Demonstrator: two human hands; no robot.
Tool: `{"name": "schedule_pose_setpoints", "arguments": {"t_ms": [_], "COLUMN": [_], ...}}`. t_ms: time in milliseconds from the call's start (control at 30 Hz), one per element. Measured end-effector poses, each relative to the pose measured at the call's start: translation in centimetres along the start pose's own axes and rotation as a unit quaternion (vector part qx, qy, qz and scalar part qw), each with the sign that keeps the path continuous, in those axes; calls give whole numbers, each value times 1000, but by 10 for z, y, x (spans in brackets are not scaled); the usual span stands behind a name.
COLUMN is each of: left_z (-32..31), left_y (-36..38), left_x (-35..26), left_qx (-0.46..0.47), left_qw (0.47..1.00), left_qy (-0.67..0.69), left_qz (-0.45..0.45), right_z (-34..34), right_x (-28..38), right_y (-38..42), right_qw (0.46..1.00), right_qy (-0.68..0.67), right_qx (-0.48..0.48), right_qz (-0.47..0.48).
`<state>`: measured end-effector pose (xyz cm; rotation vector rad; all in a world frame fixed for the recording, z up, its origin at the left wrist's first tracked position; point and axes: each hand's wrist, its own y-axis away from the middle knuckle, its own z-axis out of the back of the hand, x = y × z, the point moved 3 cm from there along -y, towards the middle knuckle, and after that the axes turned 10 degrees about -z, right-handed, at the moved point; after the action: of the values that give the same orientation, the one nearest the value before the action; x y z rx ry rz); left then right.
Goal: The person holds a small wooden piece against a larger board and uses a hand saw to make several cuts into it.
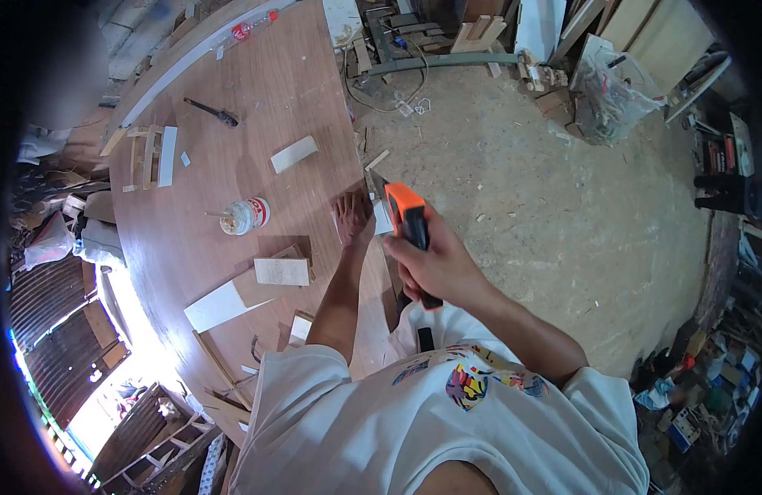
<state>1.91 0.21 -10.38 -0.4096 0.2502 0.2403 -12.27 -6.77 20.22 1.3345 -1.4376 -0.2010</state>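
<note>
Right of the jar (258, 214), at the table's (232, 91) edge, the left hand (354, 216) lies palm down on a white board (383, 218), fingers slightly apart. Beside it, the right hand (440, 262) is clamped around an orange-and-black tool (406, 198), probably a saw, its far end unclear. Firm palm pressure and a straight right wrist should keep both steady.

The head camera looks forward and steeply down from above the shirt (356, 429), close at the bottom; its wide, dark-rimmed view spans the surface (290, 91) at left and floor (562, 231) at right.
</note>
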Motion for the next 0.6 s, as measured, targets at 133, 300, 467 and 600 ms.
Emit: {"name": "schedule_pose_setpoints", "arguments": {"t_ms": [133, 300, 467, 600], "left_z": [0, 27, 39, 18], "left_y": [-4, -22, -32, -16], "left_x": [6, -7, -14, -2], "left_qx": [9, 27, 17, -47], "left_qw": [992, 997, 995, 979], "left_qy": [109, 72, 87, 180], "left_qz": [57, 29, 54, 80], "right_z": [-4, -18, -29, -25], "right_x": [40, 68, 63, 58], "right_y": [-31, -83, -98, -89], "right_qw": [999, 996, 997, 997], "right_qy": [-17, -16, 19, 16], "right_qx": [28, 46, 17, 26], "right_qz": [-33, -73, -79, -74]}}
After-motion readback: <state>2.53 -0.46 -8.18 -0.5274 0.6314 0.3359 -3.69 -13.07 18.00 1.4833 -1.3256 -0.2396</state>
